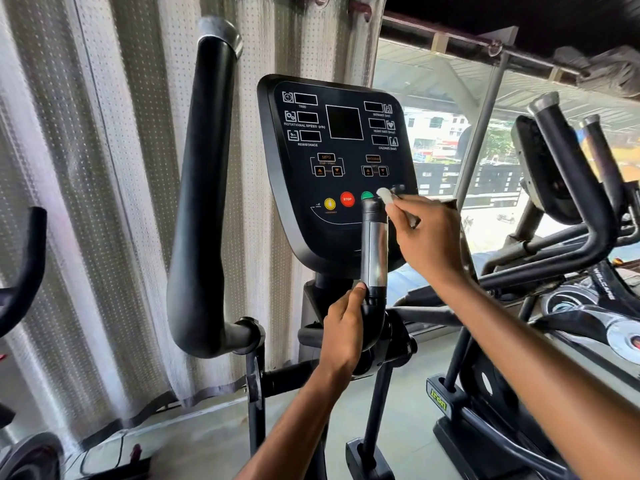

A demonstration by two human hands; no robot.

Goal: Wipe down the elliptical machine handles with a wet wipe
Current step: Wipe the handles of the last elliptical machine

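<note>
Wet wipe [385, 196] at the top of the elliptical's short handle [374, 251]

Right hand [427, 237] pinches the crumpled white wipe between thumb and curled fingers, just beside the right of the handle's black cap and below the green button [367, 195] on the console [332, 140]; left hand [341, 336] is wrapped round the handle's lower bend, thumb pointing up against the base of its silver section; the handle stands upright before the console; a long black swing arm [202, 188] rises at left against a pale dotted curtain [104, 168]; another machine [571, 188] stands at right.
</note>
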